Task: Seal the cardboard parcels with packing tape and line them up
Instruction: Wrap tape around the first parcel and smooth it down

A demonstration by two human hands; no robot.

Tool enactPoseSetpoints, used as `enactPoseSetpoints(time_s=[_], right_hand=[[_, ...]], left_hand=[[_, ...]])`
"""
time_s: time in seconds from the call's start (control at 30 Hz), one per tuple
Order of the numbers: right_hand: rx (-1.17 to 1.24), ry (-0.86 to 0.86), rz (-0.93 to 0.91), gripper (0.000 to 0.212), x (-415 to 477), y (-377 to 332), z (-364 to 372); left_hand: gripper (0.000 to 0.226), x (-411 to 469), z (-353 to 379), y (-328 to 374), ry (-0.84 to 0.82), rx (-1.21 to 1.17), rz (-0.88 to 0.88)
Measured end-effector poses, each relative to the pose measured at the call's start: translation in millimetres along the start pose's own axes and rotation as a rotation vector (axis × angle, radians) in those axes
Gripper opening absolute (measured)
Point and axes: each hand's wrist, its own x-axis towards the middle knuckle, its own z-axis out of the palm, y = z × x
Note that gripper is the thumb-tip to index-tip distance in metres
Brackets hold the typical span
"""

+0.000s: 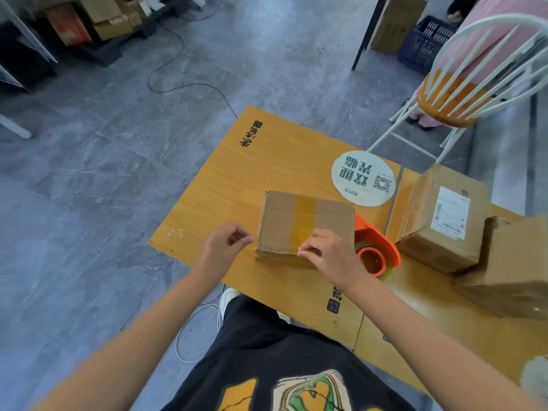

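grey stone floor fills everything ahead and left of the hands, dark cable snaking across it far ahead

yellow wood surface under both hands, printed logos at its far and near edges; a second matching surface butts against it on the right-hand side

white spindle chair with an orange seat, far ahead-right of the right hand, off the surface

far ahead-left: pile of cardboard boxes on a low rack. far ahead-right: blue crate, contents can't be made out

three parcels, all closed, contents hidden:
- big parcel furthest right of the right hand, partly out of frame
- labelled parcel touching it, white shipping label on top, well right of the right hand
- small parcel directly at the hands, flat on the surface, brownish tape strip running over its top from far edge to near edge

round pale sticker with a QR code, on the surface just beyond the small parcel

orange tape dispenser with its roll, just right of the right hand, wedged between small parcel and labelled parcel

hands apart:
- left hand just left of the small parcel, not touching it, fingers curled, thumb against forefinger, nothing visible in it
- right hand on the parcel's near top edge where the tape strip ends, fingertips curled down; can't tell if it's pinching the tape or just pressing it

white cables on the floor below the left forearm
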Motion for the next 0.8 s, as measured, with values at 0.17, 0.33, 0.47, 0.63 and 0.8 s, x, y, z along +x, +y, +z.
enactPoseSetpoints(time_s=[0.17, 0.33, 0.47, 0.63, 0.8], right_hand=[[-0.152, -0.041, -0.021, 0.058, 14.1, -5.9, 23.6], [-0.406, -0.029, 0.042, 0.061, 11.7, 5.2, 44.8], [-0.432, 0.000, 0.032, 0.057, 9.8, 9.2, 50.6], [-0.459, 0.004, 0.047, 0.056, 6.8, 13.9, 48.6], [-0.482, 0.026, 0.118, 0.056, -9.4, 28.4, 33.9]], left_hand=[[0.068, -4.4, 48.3, 9.9, -0.006, 0.266, 0.016], [0.079, -14.5, 77.3, 14.4, -0.061, 0.098, -0.107], [0.063, -15.4, 74.2, 3.0, -0.061, 0.050, -0.082], [0.047, -15.4, 77.5, 0.5, 0.084, -0.086, -0.037], [0.045, -14.2, 82.3, 3.4, 0.157, -0.086, -0.068]])
